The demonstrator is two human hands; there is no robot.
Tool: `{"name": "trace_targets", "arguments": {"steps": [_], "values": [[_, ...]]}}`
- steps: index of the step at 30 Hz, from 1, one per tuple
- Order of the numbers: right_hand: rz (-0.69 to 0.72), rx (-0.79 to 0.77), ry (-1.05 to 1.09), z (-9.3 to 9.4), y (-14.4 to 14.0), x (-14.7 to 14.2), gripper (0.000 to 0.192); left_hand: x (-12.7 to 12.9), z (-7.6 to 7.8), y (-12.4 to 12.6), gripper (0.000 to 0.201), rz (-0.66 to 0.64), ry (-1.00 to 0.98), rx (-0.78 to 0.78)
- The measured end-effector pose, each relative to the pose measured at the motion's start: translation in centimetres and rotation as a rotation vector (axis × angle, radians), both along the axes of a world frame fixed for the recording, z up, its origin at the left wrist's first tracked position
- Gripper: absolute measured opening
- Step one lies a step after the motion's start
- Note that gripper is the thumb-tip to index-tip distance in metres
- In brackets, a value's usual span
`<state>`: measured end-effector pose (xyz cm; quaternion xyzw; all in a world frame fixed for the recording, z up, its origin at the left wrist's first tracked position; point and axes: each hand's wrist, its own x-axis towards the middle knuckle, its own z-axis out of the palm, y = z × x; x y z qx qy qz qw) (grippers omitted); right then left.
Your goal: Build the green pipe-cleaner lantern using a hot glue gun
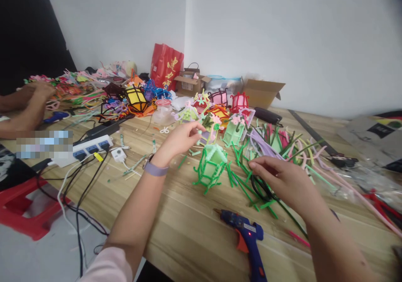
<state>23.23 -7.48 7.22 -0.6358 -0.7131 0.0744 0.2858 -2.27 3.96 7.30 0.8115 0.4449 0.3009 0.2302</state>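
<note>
A green pipe-cleaner lantern (pixel 210 169) with pale green panels and a fuzzy light green top rim stands upright on the table between my hands. My left hand (pixel 180 141) is beyond it to the left, thumb and forefinger curled close together by a pale green bit; what they grip is too small to make out. My right hand (pixel 282 179) hovers over cut green pipe cleaners (pixel 243 185), its thumb and fingertips pressed together; anything in them is hidden. Nearer me lies a blue glue gun (pixel 246 236) with an orange trigger and a lit red light.
Finished lanterns (pixel 234 131) crowd the back, before a red bag (pixel 166 66) and an open carton (pixel 262 91). A power strip (pixel 83 150) with trailing cables lies left. Another person's hands (pixel 40 91) work at far left. Plastic wrapping (pixel 373 190) lies right, above a red stool (pixel 31 208)'s level.
</note>
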Motion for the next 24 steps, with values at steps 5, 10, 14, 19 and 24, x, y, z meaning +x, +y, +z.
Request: {"name": "trace_targets", "arguments": {"steps": [5,10,14,19,24], "values": [[0.05,-0.014,0.324,-0.3,-0.5,-2.5,0.036,1.9,2.0,-4.1,0.017,-0.406,-0.433,-0.271],[0.133,-0.138,0.665,-0.3,-0.3,-4.7,0.043,3.8,1.9,-5.6,0.012,-0.379,-0.38,-0.263],[0.139,-0.16,0.727,-0.1,0.3,-5.3,0.036,3.8,1.6,-5.2,0.015,-0.372,-0.356,-0.257],[0.076,-0.163,0.747,-0.8,1.6,-5.4,0.037,1.6,1.9,-3.6,0.034,-0.207,-0.165,0.069],[0.08,-0.177,0.699,-1.6,2.4,-5.8,0.033,1.0,1.0,-2.0,0.052,-0.331,0.108,0.025]]}}
